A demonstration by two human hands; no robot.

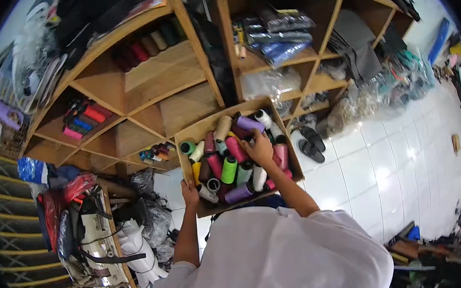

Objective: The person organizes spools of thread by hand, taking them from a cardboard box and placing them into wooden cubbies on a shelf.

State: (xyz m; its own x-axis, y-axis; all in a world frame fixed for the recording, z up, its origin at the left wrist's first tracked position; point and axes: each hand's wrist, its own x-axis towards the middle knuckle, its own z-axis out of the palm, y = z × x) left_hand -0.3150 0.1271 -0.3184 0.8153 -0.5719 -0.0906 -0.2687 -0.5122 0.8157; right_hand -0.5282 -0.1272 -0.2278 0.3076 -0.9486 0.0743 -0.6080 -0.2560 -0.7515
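A cardboard box (294, 162) full of thread spools in many colours is held in front of my body. My left hand (190, 193) grips the box's left edge near its lower corner. Inside the box, my right hand (258, 150) reaches over the spools, its fingers on or beside a spool just below a purple spool (250, 123); what they hold is partly hidden. A bright green spool (229, 170) and a pink spool (236, 149) lie to the left of that hand.
Wooden shelves (165, 60) ahead hold rows of spools and plastic-wrapped packs (281, 32). Black sandals (311, 143) lie on the white tiled floor (354, 177). At the left stands a cluttered table with a sewing machine-like object (97, 238). Bagged items (155, 219) sit beside it.
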